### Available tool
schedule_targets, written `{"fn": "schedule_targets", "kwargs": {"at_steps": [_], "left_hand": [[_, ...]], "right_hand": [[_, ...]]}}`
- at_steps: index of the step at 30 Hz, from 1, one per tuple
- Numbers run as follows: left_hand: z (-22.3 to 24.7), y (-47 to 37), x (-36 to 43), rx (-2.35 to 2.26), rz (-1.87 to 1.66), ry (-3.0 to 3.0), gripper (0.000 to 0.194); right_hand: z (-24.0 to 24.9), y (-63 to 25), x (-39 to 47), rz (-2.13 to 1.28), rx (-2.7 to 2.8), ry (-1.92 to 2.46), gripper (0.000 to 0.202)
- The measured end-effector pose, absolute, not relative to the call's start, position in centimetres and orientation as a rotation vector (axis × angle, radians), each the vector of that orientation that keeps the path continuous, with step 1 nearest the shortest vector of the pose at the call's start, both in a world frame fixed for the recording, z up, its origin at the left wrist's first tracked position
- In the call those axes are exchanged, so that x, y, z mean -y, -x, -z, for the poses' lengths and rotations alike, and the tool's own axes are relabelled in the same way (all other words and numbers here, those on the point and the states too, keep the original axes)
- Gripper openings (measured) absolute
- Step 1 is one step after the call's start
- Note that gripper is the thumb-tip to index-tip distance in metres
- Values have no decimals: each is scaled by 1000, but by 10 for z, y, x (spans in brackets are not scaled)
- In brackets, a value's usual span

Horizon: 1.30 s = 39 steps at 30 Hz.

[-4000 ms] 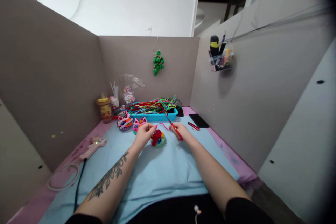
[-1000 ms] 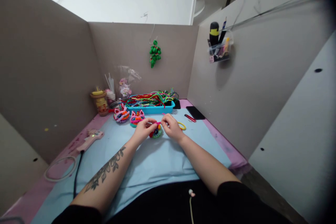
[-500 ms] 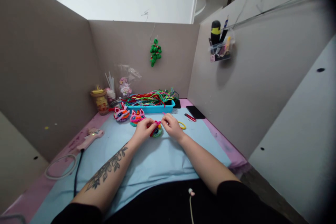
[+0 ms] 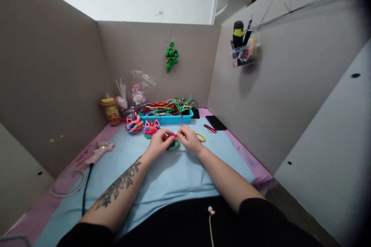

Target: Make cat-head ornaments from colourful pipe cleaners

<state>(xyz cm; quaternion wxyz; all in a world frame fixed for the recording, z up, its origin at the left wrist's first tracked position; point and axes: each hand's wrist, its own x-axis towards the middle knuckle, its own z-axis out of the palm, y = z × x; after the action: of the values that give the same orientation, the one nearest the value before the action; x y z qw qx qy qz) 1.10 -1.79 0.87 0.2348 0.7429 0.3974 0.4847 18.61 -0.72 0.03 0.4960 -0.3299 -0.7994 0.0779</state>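
My left hand (image 4: 159,141) is closed round the side of a small colourful pipe-cleaner figure (image 4: 174,146) with a green edge and a dark eye. The fingers of my right hand (image 4: 189,139) pinch a bright pink pipe cleaner (image 4: 176,136) at the figure's top; a pink end sticks out above the knuckles. My fingers cover much of the figure. Just left of my hands sits a pink-eared pipe-cleaner figure (image 4: 151,128), with another pipe-cleaner figure (image 4: 134,124) beyond it. A yellow ring-shaped piece (image 4: 201,137) lies beside my right hand.
Behind my hands stands a blue tray (image 4: 166,119) heaped with pipe cleaners. A black phone (image 4: 216,122) and small red tool (image 4: 210,128) lie at right. On the left are a pink glue gun (image 4: 100,153) with its cord, and a cup (image 4: 111,112). Partition walls enclose the table.
My left fingers have shifted over the figure's top, and the pink pipe cleaner stretched between my hands now shows less. The right hand has barely moved.
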Motion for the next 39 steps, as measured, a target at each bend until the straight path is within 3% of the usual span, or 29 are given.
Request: {"fn": "schedule_targets", "kwargs": {"at_steps": [17,39], "left_hand": [[-10,-8,17,-1105,-1200,-2187,22],[-17,-12,23,-1182,-1090,-1936,27]], "right_hand": [[4,-185,6,-195,2003,772,14],[1,-186,10,-239,1967,775,13]]}}
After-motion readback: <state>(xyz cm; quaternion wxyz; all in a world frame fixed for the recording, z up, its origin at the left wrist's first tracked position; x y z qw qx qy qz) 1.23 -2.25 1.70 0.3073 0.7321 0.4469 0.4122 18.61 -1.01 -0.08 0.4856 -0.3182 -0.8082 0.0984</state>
